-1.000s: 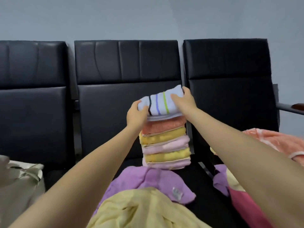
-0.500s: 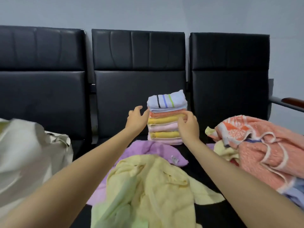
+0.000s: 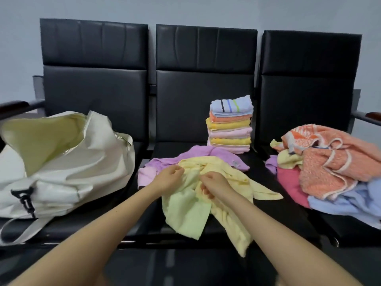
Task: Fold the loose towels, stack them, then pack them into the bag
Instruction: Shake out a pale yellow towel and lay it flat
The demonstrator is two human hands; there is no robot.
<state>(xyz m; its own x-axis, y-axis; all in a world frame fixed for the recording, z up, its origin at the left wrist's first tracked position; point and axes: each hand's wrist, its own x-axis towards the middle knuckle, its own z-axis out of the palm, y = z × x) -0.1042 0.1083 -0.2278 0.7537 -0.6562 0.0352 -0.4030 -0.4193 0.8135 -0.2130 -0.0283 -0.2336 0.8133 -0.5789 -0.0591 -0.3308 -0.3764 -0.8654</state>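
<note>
A stack of several folded towels [image 3: 229,129] stands at the back of the middle seat, topped by a white towel with coloured stripes. In front of it a crumpled pale yellow towel [image 3: 224,176] lies over a purple towel [image 3: 206,156]. My left hand [image 3: 168,179] and my right hand [image 3: 214,185] both rest on the yellow towel with curled fingers gathering its cloth. A white bag [image 3: 61,159] lies open on the left seat.
A heap of loose towels [image 3: 334,166], orange, pink, blue and yellow, covers the right seat. Three black chairs [image 3: 94,65] stand joined in a row against a grey wall. Armrests stick out at both ends.
Both hands let go of the striped towel on the stack, drew back toward me and came down onto the yellow towel. The view shifted right and down, so the bag shows fully.
</note>
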